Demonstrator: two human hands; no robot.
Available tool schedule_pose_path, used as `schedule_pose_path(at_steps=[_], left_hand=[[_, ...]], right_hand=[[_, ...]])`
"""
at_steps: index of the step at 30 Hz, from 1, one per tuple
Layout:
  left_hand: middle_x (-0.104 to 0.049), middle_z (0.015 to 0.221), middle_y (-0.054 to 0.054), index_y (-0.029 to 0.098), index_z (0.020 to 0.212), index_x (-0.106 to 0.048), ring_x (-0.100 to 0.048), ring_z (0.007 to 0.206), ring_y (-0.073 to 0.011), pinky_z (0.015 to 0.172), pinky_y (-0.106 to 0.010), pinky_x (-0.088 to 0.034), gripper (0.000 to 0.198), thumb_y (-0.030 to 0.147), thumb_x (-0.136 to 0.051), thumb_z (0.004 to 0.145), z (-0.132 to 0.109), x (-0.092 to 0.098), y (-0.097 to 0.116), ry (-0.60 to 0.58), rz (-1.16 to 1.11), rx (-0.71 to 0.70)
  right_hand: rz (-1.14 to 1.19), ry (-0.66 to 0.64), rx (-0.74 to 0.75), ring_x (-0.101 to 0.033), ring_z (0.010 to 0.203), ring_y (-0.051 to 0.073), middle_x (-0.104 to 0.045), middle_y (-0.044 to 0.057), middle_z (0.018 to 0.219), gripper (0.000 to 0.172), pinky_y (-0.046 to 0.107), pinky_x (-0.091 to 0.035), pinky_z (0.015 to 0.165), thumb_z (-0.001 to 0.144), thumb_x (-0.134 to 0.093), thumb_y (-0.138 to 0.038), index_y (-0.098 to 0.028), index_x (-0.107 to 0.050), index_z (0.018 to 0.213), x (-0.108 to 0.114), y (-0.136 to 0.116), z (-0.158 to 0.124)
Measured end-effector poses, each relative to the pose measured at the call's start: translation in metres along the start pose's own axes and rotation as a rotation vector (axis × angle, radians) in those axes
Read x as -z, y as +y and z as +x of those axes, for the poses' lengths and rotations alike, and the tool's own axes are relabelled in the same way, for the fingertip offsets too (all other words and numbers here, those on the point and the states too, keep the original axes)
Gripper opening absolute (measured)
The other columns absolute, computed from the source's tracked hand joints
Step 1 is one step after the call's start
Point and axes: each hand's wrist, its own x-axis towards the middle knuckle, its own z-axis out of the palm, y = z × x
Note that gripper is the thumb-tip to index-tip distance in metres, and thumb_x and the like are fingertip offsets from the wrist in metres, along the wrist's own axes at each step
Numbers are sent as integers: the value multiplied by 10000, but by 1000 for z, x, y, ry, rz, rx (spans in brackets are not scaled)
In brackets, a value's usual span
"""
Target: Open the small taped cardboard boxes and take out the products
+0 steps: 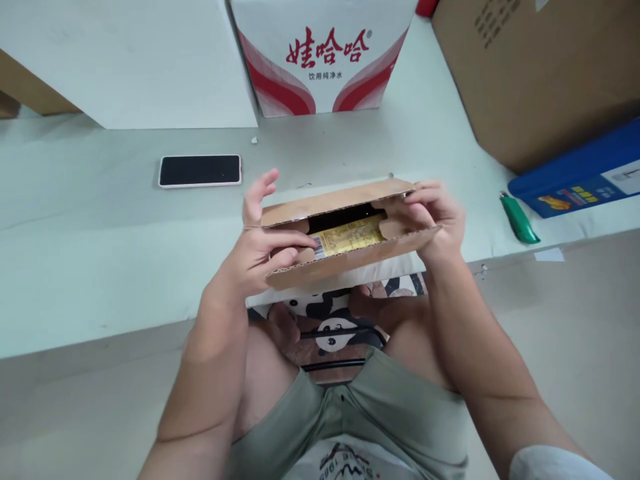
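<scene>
A small brown cardboard box [345,263] is held open side up at the table's front edge, its long flaps spread apart. Inside lies a yellow packet [353,235] with a barcode at its left end, beside something dark. My left hand [255,247] grips the box's left end, with fingers reaching in over the small inner flap and one finger raised. At the right end my right hand [443,217] is closed on the box, thumb and fingers around its edge and flap.
On the table [100,267] a phone [200,171] lies at left. Behind stand a white box [170,60] and a white-and-red carton [325,60]. At right are a large brown carton [540,80], a blue box [585,173] and a green cutter [520,219].
</scene>
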Motion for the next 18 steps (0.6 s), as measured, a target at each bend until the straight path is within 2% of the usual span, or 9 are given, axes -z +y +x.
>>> schedule_pose_path(at_steps=[3,6,8,11,14,16,18], left_hand=[[-358,1705,47,272,794,-777,-322,1572,-442,1312,-662,-325,299,521,-668,917,-2,-3,1,111,-65,-55],[-423,1646,78,280,705,-717,-448,1469,-432,1260,-671,-380,377,579,-620,914,-6,-5,-4,277,-176,-109],[-458,1612,87,284,647,-678,-501,1416,-417,1206,-654,-446,422,624,-627,891,-7,-6,-6,376,-228,-102],[-514,1558,92,275,606,-640,-568,1359,-370,1125,-622,-524,433,594,-623,898,-11,-6,-6,522,-263,-43],[-585,1472,79,260,625,-640,-626,1307,-360,1087,-656,-525,415,565,-625,905,-15,4,0,570,-229,21],[-626,1394,39,288,700,-693,-642,1292,-361,1085,-671,-515,296,520,-676,883,-10,17,16,588,-170,39],[-694,1224,-11,337,825,-760,-689,1172,-332,1025,-631,-548,103,433,-743,855,8,31,45,562,-82,9]], right_hand=[[11,-169,42,-619,1152,264,-589,79,1136,574,512,-553,1030,932,-544,-774,-283,-817,810,1,-12,-6],[-34,-297,71,-524,1294,308,-490,94,1232,728,569,-513,1114,954,-365,-838,-281,-813,817,-5,-16,-14],[-4,-275,110,-545,1203,288,-439,87,1223,727,553,-548,1044,958,-327,-831,-260,-742,784,-12,-16,-19],[63,-112,207,-554,1065,252,-414,72,1200,616,510,-569,932,964,-342,-780,-249,-603,797,-25,-15,-26],[47,-28,258,-541,1111,278,-421,73,1230,566,520,-557,936,956,-318,-776,-264,-548,879,-34,-12,-31],[89,-51,273,-551,1058,268,-411,76,1255,539,518,-554,900,963,-323,-755,-265,-546,921,-37,-11,-34],[155,-80,294,-558,1018,257,-403,83,1268,504,513,-550,869,973,-350,-720,-261,-555,947,-37,-9,-36]])
